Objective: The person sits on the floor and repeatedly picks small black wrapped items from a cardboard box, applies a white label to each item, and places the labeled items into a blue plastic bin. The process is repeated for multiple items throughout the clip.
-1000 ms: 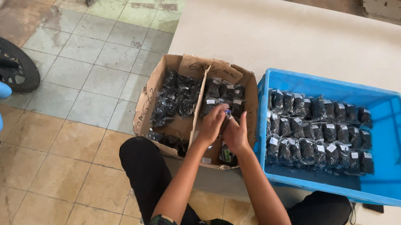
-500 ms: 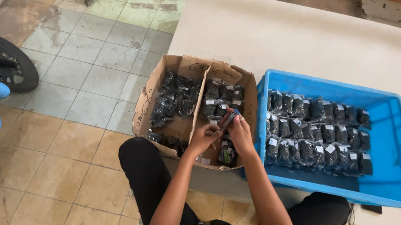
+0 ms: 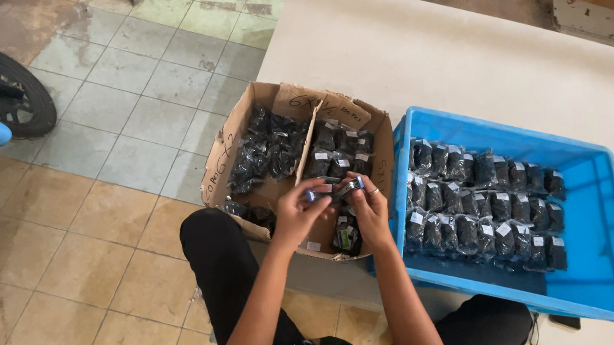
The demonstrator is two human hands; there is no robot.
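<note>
Comparing this moment with the two views before it, the hands had drawn a little nearer the body and lower over the cardboard box [image 3: 243, 153], and the small dark packet [image 3: 336, 191] that they had been lifting out of the right compartment now sat between both of them, clear of the pile beneath. That suggested the packet was out of the box's stock and being turned or checked in the fingers rather than picked. The left hand [image 3: 298, 212] was curled partway, its thumb and fingertips pinching the left end of the packet, the palm not closed round it. The right hand [image 3: 369, 205] was bent the same way, gripping the right end from above with a ring showing on one finger; neither hand was spread flat nor fully clenched. The packet was held just above the box's right compartment, near the dividing wall, with more dark packets [image 3: 339, 146] lying under it and looser ones heaped in the left compartment. Just beside the box on the pale table [image 3: 463, 54], a blue plastic crate [image 3: 600, 239] held rows of the same labelled packets, standing upright and touching.
</note>
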